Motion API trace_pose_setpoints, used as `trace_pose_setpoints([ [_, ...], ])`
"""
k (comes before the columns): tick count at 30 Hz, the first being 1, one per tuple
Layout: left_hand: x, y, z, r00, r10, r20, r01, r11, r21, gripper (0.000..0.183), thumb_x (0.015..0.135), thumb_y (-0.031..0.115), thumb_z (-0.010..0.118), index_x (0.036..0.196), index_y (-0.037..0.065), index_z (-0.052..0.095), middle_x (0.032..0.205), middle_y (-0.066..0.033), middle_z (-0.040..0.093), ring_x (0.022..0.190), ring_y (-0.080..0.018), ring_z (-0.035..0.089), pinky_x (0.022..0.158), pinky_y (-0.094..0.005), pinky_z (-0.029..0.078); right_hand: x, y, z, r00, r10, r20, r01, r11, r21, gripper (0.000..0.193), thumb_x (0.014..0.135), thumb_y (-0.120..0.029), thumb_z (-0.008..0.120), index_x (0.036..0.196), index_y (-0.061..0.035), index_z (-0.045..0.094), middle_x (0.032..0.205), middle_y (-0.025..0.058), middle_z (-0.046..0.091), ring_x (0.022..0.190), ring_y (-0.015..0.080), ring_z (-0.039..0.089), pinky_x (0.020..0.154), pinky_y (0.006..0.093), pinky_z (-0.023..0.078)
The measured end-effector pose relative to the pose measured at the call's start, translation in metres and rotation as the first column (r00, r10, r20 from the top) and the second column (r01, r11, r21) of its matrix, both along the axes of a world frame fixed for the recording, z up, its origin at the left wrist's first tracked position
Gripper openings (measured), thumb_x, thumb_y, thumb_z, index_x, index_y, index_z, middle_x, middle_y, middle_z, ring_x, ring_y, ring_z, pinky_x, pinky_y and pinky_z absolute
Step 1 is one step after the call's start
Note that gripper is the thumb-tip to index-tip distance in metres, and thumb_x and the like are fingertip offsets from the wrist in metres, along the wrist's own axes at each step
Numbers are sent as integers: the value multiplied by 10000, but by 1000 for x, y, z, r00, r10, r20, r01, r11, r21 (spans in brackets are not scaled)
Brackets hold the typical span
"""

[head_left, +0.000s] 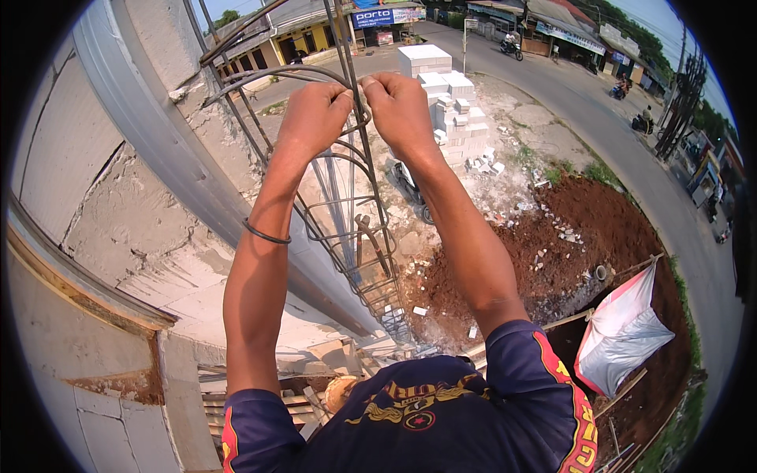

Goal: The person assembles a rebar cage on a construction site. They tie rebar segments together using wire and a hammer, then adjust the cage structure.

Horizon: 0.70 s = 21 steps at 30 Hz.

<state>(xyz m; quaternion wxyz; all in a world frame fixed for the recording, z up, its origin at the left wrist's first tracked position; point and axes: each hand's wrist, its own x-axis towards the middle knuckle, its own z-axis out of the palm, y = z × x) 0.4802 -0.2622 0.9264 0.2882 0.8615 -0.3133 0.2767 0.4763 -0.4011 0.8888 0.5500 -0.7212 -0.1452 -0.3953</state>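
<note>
Both my arms are raised to a tall cage of steel reinforcing bars that stands upright in front of me. My left hand is closed in a pinch just left of an upright bar, beside a bent stirrup. Against the other side of the same bar, my right hand pinches too, its thumb and forefinger together. Whatever lies between the fingers is too small to make out. Lower in the cage, a rusty pair of pincers hangs on a stirrup, handles down.
A pale block wall with a grey metal channel rises close on my left. Far below are stacked white blocks, rubble, red soil, a white sheet and a parked motorbike. Riders pass along the road.
</note>
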Motion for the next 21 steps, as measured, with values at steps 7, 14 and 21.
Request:
trace_pose_setpoints([
  [7, 4, -2, 0, 925, -152, -349, 39, 950, -310, 526, 989, 424, 465, 1006, -61, 670, 778, -78, 610, 685, -148, 592, 643, -284, 499, -39, 36, -45, 965, 249, 77, -256, 847, 465, 241, 985, -103, 516, 1097, 49, 666, 643, -54, 493, 555, 11, 380, 477, 207, 293],
  [14, 14, 17, -6, 491, -708, -507, 60, 608, -791, 398, 971, 276, 557, 1106, -95, 607, 968, -157, 634, 783, -221, 654, 707, -318, 579, -45, 48, -54, 953, -115, 280, 115, 993, 16, 204, 879, -38, 582, 1059, 25, 658, 833, 218, 658, 723, 355, 667, 590, 387, 511],
  [21, 5, 11, -12, 439, -761, -477, -19, 523, -852, 201, 958, 187, 589, 1013, -6, 594, 727, 4, 498, 550, -52, 433, 450, -173, 400, -61, 17, -25, 792, -273, 546, 486, 824, -293, 134, 777, -133, 725, 886, -91, 659, 695, 58, 598, 607, 256, 596, 554, 342, 488],
])
